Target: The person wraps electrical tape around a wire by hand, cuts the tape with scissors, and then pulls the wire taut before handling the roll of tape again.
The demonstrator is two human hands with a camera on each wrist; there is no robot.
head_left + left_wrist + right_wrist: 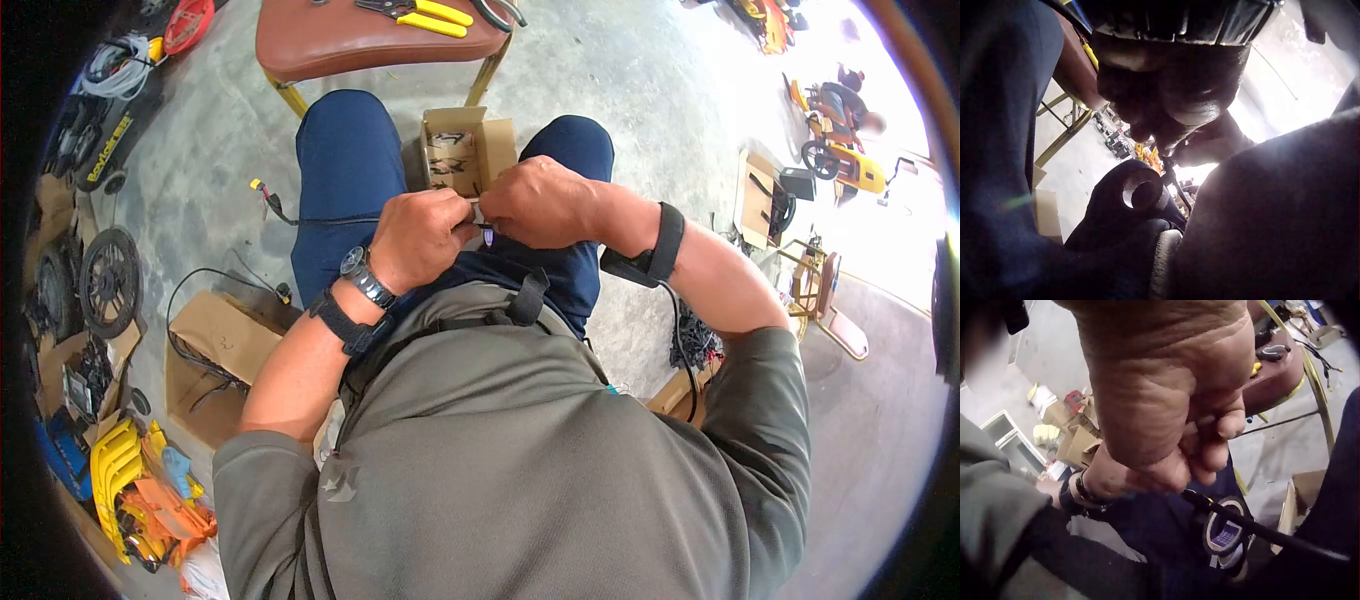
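Both hands meet over the lap, fingertips close together. My left hand grips a black cable that runs leftward across the thigh and ends in a yellow connector. Facing it, my right hand has its fingers curled and pinches at the same cable; the exact pinch point is hidden by the fingers. In the right wrist view, dark cable passes just below the right fingertips. A tape roll with a purple-and-white label inside its core sits close beneath the hands, and shows as a ring in the left wrist view.
Between the knees stands an open cardboard box with small dark pieces inside. A brown padded chair ahead bears yellow-handled pliers. On the left floor are another cardboard box, a wheel and yellow parts.
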